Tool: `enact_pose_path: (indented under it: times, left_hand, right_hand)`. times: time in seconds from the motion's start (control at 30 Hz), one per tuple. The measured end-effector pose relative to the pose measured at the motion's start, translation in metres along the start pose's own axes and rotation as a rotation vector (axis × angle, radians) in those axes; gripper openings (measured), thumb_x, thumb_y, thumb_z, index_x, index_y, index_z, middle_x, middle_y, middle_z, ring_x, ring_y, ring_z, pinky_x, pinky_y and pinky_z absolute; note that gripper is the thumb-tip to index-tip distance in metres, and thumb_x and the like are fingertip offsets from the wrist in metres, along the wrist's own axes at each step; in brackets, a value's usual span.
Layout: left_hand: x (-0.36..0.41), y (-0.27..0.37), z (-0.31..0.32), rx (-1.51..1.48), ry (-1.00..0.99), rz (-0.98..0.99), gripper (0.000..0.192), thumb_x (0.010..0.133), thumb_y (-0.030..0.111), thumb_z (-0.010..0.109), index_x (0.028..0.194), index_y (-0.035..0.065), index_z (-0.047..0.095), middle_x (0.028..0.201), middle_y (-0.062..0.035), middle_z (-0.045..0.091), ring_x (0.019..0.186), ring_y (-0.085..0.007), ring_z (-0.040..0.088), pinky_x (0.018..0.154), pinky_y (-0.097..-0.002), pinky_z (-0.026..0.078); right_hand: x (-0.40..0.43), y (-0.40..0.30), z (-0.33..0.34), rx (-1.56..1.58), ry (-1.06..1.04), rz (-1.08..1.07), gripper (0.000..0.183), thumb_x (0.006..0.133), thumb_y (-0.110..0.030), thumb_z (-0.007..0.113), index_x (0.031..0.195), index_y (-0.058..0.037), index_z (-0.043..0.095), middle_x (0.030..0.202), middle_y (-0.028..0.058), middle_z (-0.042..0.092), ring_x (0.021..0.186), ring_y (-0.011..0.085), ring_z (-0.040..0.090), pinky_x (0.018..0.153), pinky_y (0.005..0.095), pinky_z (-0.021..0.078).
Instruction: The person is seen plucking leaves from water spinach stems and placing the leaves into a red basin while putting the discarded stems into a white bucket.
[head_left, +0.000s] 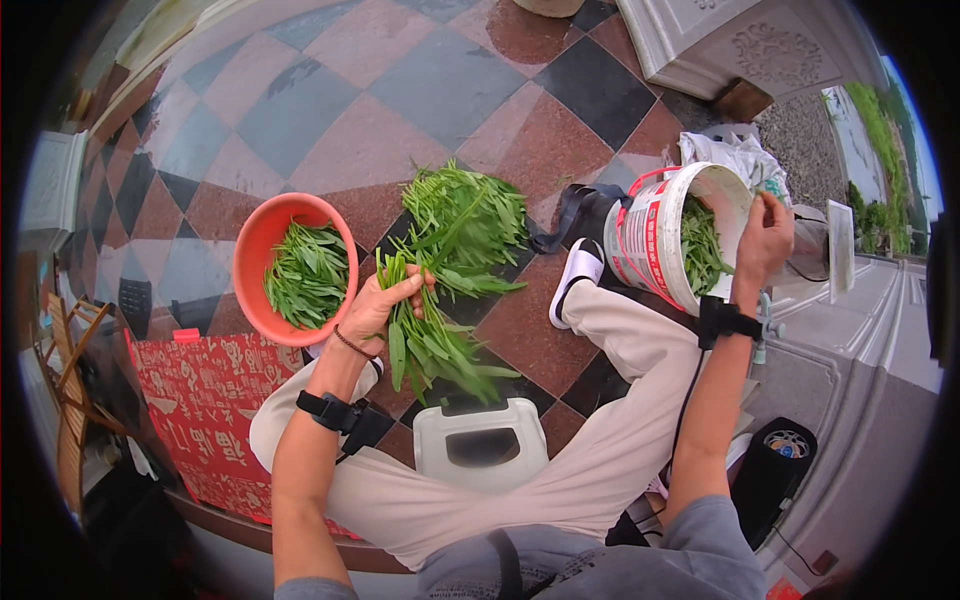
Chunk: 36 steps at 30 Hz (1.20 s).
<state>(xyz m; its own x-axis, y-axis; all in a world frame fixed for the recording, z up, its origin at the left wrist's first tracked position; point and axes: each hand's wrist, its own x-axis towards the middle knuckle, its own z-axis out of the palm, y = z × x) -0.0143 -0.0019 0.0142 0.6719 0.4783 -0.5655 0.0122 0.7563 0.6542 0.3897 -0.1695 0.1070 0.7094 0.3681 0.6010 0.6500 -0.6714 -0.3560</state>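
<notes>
My left hand (390, 304) is closed around a bunch of long-leaved green stems (435, 349), whose leaves hang down to the right. Beyond it a pile of the same greens (465, 225) lies on the tiled floor. To the left stands an orange plastic basin (246, 262) with cut greens (307, 274) inside. My right hand (766, 236) is raised at the right rim of a white plastic bucket (637, 232), fingertips pinched together near a small bit of green. Leafy greens (701, 244) lie in the bucket.
A pale plastic stool (480, 472) stands between my legs. A red patterned mat (217, 427) lies at the left, near a wooden folding chair (75, 397). White plastic bags (731, 157) are behind the bucket, and a black cylindrical speaker (772, 472) lies at the lower right.
</notes>
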Motion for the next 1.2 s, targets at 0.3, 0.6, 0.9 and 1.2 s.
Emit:
enact_pose_path:
  times: [0.3,0.6,0.9,1.2]
  left_hand:
    - [-0.015,0.014,-0.021,-0.104,0.005,0.023,0.011,0.083,0.015,0.054,0.087,0.0048,0.052,0.097,-0.0137,0.058,0.083,-0.0181,0.057,0.073,-0.03,0.048]
    - [-0.016,0.0,-0.058,-0.252,0.204,0.051,0.017,0.084,0.017,0.052,0.095,0.0037,0.05,0.093,-0.0148,0.058,0.087,-0.0249,0.059,0.076,-0.0378,0.049]
    - [-0.031,0.0,-0.084,-0.328,0.369,0.099,0.017,0.085,0.018,0.05,0.095,0.0045,0.048,0.089,-0.0118,0.058,0.085,-0.024,0.058,0.075,-0.0389,0.05]
    - [-0.027,-0.006,-0.083,-0.327,0.396,0.143,0.015,0.085,0.015,0.05,0.095,0.0042,0.047,0.089,-0.0126,0.058,0.085,-0.0245,0.058,0.073,-0.0372,0.049]
  right_hand:
    - [-0.039,-0.085,-0.004,0.342,-0.789,0.093,0.025,0.074,-0.015,0.058,0.094,-0.001,0.06,0.074,0.0142,0.062,0.064,0.0184,0.06,0.061,0.0277,0.0459]
    - [-0.193,-0.185,0.13,0.325,-1.605,-0.235,0.024,0.073,-0.023,0.054,0.088,-0.0088,0.065,0.084,0.0146,0.062,0.082,0.0297,0.059,0.074,0.0373,0.0451]
    - [-0.237,-0.193,0.141,0.444,-1.657,-0.076,0.024,0.072,-0.02,0.053,0.088,-0.0063,0.064,0.076,0.0131,0.062,0.071,0.027,0.059,0.066,0.035,0.0451]
    - [-0.21,-0.261,0.054,0.966,-1.434,-0.092,0.018,0.07,-0.015,0.063,0.081,-0.0007,0.061,0.071,0.008,0.057,0.059,0.0168,0.054,0.056,0.0273,0.0424]
